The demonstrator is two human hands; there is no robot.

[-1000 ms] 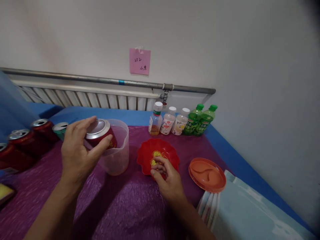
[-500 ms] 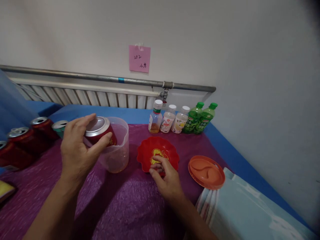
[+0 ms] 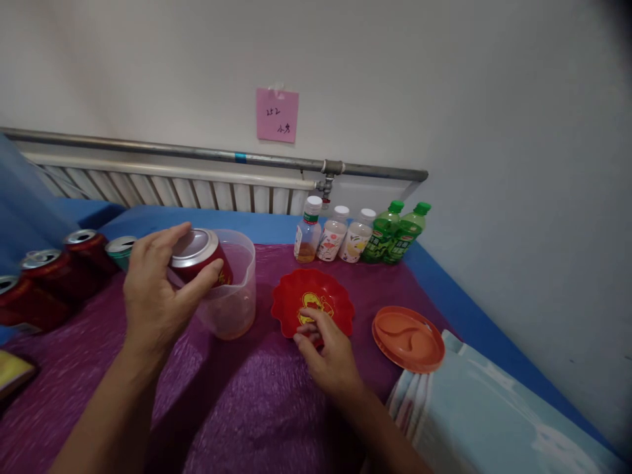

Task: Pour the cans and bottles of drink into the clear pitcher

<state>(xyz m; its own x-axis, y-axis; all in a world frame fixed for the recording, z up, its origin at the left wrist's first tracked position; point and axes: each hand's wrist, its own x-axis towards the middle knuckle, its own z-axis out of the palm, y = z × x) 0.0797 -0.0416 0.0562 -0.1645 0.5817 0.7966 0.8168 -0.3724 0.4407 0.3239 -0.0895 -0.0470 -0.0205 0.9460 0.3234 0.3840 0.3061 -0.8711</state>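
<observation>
My left hand is wrapped around a red drink can, its thumb on the near side. The can leans over the rim of a clear plastic measuring jug, with its silver bottom end facing up; its lower end is hidden inside. A little pale brownish liquid shows at the jug's base. My right hand hovers above the near edge of a red scalloped dish with a yellow print, fingers curled loosely and apart, holding nothing.
Several red cans and a green can stand at the left. White-capped bottles and green bottles line the back. An orange divided plate lies at right beside folded pale cloth. Purple sheeting covers the table.
Almost nothing differs. The view has shifted slightly; my left hand keeps the can tipped at the jug and my right hand stays over the red dish.
</observation>
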